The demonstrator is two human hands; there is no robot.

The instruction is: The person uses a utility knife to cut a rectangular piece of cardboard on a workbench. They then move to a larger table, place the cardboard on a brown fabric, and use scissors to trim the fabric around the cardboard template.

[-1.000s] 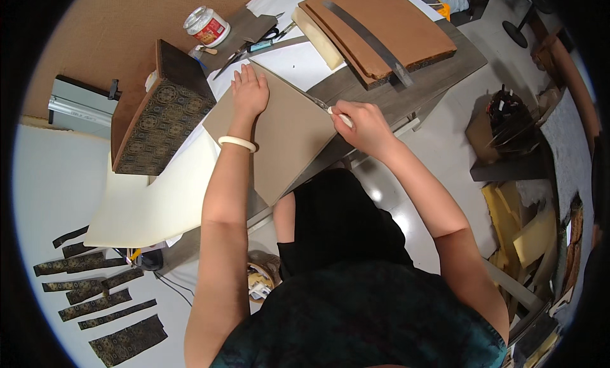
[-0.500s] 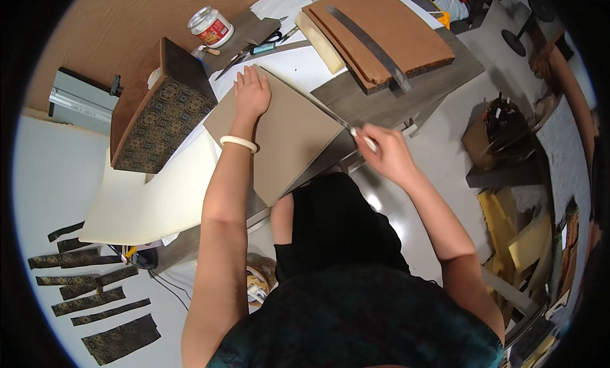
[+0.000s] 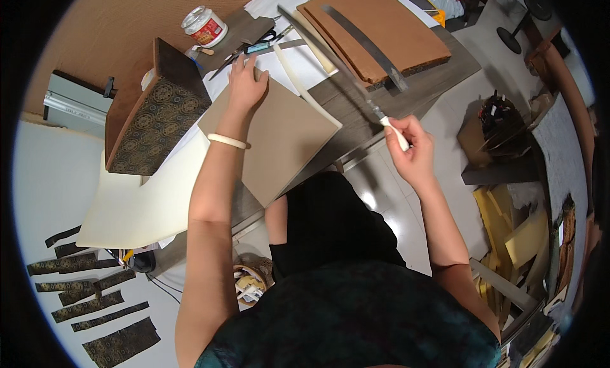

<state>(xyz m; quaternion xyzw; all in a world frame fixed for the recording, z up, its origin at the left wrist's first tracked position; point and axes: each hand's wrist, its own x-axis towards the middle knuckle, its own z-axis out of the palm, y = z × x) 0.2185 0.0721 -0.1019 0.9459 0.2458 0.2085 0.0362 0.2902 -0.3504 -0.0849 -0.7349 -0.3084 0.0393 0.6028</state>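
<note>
Now the right grip [image 3: 414, 151] clasps one white-handled tool [image 3: 376, 109]; the left grip [image 3: 246, 90], spread, overlies one board [image 3: 279, 133], one jar [image 3: 206, 27] beyond

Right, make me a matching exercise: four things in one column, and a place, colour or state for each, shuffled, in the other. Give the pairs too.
Things:
1. Knife
2. Board
3. Jar
4. Bangle

Places, colours, states:
A. Flat and grey-brown
B. Round the left wrist
C. Held in the right hand
D. Standing on the table, with a red label

Pairs: 1-C, 2-A, 3-D, 4-B
</note>
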